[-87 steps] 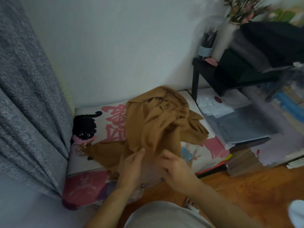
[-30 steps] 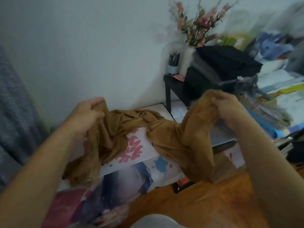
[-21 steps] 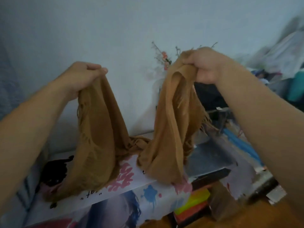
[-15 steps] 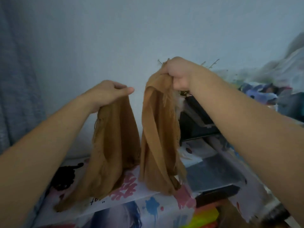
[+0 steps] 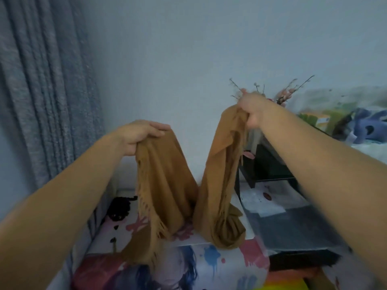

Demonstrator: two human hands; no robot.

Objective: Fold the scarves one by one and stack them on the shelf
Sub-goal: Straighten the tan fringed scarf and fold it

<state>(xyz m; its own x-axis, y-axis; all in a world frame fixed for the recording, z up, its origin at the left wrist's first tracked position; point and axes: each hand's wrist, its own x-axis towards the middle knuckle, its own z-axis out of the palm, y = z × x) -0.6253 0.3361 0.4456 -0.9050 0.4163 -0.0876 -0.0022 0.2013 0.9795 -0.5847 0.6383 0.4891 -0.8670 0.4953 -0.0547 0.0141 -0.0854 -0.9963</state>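
Fingers (image 5: 156, 130) of the left hand (image 5: 139, 136) curl around one gathered end of the tan fringed fabric scarf (image 5: 167, 189). Right hand (image 5: 252, 110), raised higher, grips the other end. The scarf sags between them onto the printed box (image 5: 209, 266), below the black shelf (image 5: 270, 166).

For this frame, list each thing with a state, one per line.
Brown scarf: unfolded, lifted by two ends, middle sagging onto printed box.
Left hand: grips one end.
Right hand: grips other end, higher.
Curtain: hanging, bunched in pleats.
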